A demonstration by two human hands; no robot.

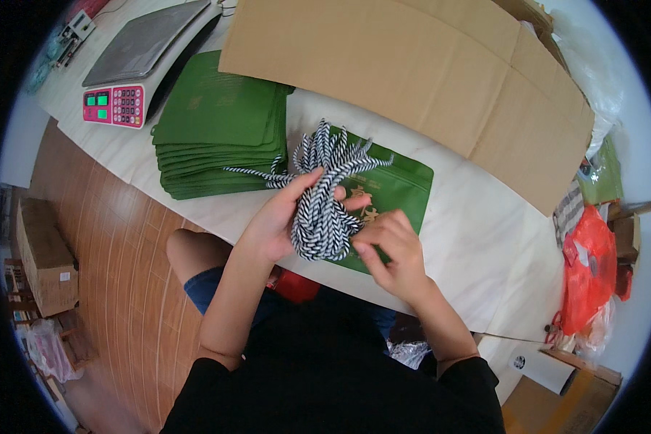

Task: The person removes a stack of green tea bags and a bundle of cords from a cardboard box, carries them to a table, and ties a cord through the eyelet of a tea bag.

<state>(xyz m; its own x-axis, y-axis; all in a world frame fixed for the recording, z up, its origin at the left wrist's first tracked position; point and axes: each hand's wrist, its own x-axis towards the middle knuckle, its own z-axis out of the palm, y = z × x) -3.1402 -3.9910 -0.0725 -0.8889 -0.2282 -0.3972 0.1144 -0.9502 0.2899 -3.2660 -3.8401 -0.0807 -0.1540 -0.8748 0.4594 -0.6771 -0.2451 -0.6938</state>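
Rope bundle point(322, 220), black-and-white, over the green bag point(409, 195) — I see the left hand point(273, 226) curled round it. Right hand point(396, 249) half-closed by its lower end — whether gripping, I cannot tell.

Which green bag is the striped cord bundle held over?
The green bag lying apart, right of the stack, partly hidden by the cord bundle; the others are piled on one another.

The person wears a black top point(325, 383) at six o'clock. Its loose short sleeves end near the elbows, the left sleeve point(207, 376) at seven o'clock, the right sleeve point(471, 377) at five. Blue shorts point(204, 284) show at eight o'clock, hemmed above a bare knee point(190, 250). The left grip point(273, 223) and right grip point(393, 249) are bare.
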